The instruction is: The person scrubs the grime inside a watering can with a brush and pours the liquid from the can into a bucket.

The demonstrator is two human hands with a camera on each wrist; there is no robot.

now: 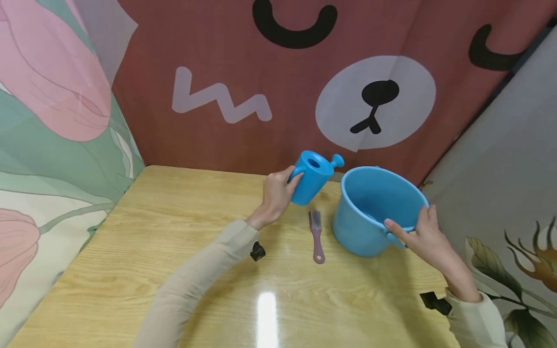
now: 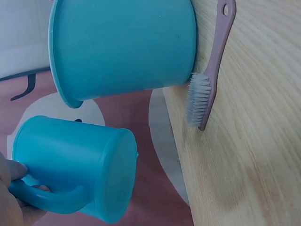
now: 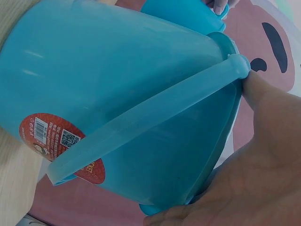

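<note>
My left hand (image 1: 276,192) grips the handle of a small blue toy watering can (image 1: 310,186), held up off the table near its back edge. The can's round spout head points right, towards a blue bucket (image 1: 359,227). In the left wrist view the watering can (image 2: 70,155) shows its base and curved handle. My right hand (image 1: 428,239) holds the bucket's rim at the right, thumb and fingers spread along it. Down the bucket's side hangs its handle (image 3: 150,115). Between can and bucket lies a purple brush (image 1: 317,239) with pale bristles, touched by neither hand.
Beneath everything is a light wooden table (image 1: 174,232). A brown curtain (image 1: 209,140) with a bear face hangs behind it. Patterned cloths border the left and right sides. The bucket carries a red oval label (image 3: 44,134).
</note>
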